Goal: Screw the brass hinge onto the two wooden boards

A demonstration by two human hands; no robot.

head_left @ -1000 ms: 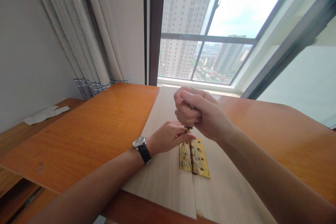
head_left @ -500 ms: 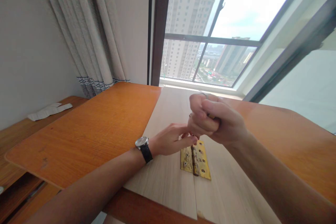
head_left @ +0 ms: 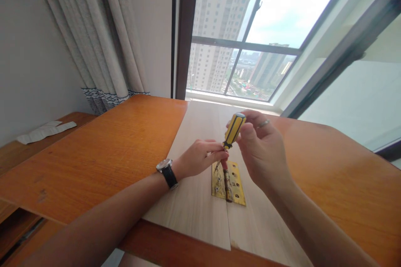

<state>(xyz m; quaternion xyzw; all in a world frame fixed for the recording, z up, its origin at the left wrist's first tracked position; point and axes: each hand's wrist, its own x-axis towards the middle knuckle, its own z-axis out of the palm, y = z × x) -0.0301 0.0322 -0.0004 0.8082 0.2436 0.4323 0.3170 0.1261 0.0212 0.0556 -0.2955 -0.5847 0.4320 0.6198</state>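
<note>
A high-rise apartment room: long curtains (head_left: pixel 94 29), wide window (head_left: pixel 244 46), neighbouring tower blocks (head_left: pixel 219 8)

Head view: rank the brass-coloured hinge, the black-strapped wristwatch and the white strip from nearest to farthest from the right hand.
1. Brass-coloured hinge: just below the right hand, lying on the pale board.
2. Black-strapped wristwatch: to that hand's left, on the left wrist.
3. White strip: far left, on the wooden shelf.
</note>
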